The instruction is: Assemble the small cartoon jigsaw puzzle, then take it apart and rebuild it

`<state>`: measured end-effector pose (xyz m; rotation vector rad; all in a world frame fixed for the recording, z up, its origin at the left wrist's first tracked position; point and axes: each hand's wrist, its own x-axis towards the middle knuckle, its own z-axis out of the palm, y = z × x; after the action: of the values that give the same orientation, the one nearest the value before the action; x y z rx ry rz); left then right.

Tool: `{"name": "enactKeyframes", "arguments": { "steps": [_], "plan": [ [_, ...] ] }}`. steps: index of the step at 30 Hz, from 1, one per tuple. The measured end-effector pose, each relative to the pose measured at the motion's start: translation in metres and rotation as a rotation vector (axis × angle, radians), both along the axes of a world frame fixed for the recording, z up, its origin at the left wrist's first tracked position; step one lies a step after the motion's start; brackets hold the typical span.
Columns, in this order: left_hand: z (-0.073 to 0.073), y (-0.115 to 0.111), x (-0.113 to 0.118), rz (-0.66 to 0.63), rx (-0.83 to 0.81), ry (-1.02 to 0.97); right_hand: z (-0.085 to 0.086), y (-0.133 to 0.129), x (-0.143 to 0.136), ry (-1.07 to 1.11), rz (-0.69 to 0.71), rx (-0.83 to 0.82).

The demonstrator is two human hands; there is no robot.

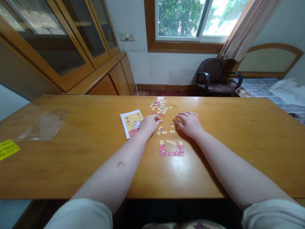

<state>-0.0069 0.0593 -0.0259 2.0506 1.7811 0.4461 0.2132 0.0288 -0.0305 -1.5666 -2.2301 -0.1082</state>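
Note:
My left hand point(149, 124) has thumb and fingertips pinched together on a small jigsaw puzzle piece point(161, 121). It rests beside the picture card point(127, 124), partly covering the card's right side. My right hand point(189, 122) lies on the table with its fingers bent and slightly apart; small puzzle pieces point(178, 126) sit just under and beside its fingertips. Between the hands are a few loose pieces point(172, 131). Nearer to me lies a joined puzzle border point(172, 154), pink along the bottom and sides, with yellow pieces at its top. Beyond the hands is a heap of pieces point(160, 106).
The wooden table point(95, 165) bears a clear plastic bag point(47, 125) at the left, with a yellow label point(8, 149) near the left edge. Behind it stand a glass-door cabinet point(78, 41), an armchair point(212, 74) and a bed point(264, 87).

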Motion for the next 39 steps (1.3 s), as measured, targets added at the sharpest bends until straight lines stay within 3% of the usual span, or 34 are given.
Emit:
{"name": "enactKeyframes", "arguments": {
  "steps": [7,13,18,31,39],
  "plan": [
    [0.002,-0.001,0.001,0.005,-0.025,0.007,0.015,0.005,0.020,-0.103,-0.141,-0.084],
    [0.001,0.000,0.001,0.004,-0.028,0.006,0.038,0.000,0.029,-0.253,-0.141,-0.331],
    [0.000,0.000,0.001,0.004,-0.009,0.005,0.046,-0.007,0.027,-0.302,-0.182,-0.457],
    [-0.001,0.001,0.001,0.004,0.001,0.020,0.039,-0.005,0.020,-0.288,-0.156,-0.633],
    [-0.001,0.001,0.000,-0.001,0.009,0.021,0.030,-0.003,0.026,-0.196,-0.113,-0.554]
  ]
}}
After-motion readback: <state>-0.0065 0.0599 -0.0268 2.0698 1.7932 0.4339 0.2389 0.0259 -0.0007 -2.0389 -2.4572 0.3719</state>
